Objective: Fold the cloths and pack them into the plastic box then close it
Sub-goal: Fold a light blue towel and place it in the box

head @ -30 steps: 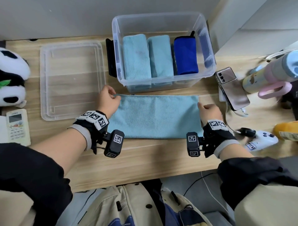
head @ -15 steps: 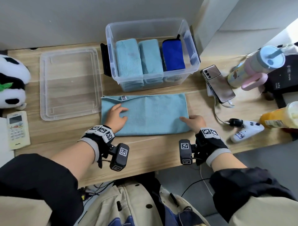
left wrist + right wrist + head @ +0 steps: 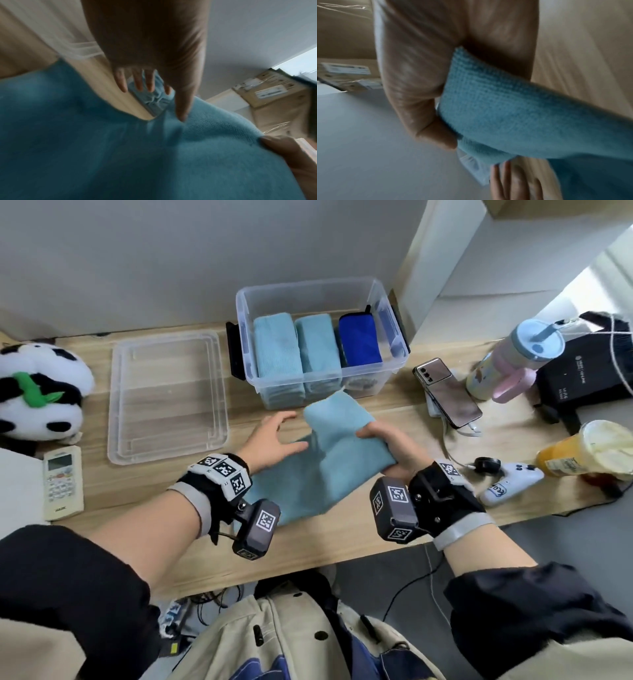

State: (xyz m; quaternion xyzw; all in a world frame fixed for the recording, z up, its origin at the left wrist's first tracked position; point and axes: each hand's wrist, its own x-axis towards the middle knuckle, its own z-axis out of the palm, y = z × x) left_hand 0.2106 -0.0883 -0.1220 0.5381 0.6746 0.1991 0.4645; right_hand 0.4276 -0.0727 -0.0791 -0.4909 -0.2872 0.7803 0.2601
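Note:
A light blue cloth (image 3: 318, 470) lies on the wooden desk in front of the clear plastic box (image 3: 394, 313). My right hand (image 3: 383, 440) grips the cloth's right end (image 3: 505, 108) and holds it lifted and turned over toward the left. My left hand (image 3: 274, 440) rests flat with straight fingers on the cloth's left half (image 3: 120, 148). Inside the box stand two folded light blue cloths (image 3: 294, 347) and a dark blue one (image 3: 359, 344). The box's clear lid (image 3: 164, 395) lies flat on the desk to the left.
A plush panda (image 3: 37, 392) and a white remote (image 3: 63, 484) sit at the far left. Right of the box lie a phone (image 3: 448, 392), a tumbler (image 3: 513, 357), a white game controller (image 3: 507, 484) and a cup of orange drink (image 3: 582, 450).
The right hand has taken hold of the cloth's right end and raised it over toward the left. The left hand stays pressed on the left half. The head view has tilted up.

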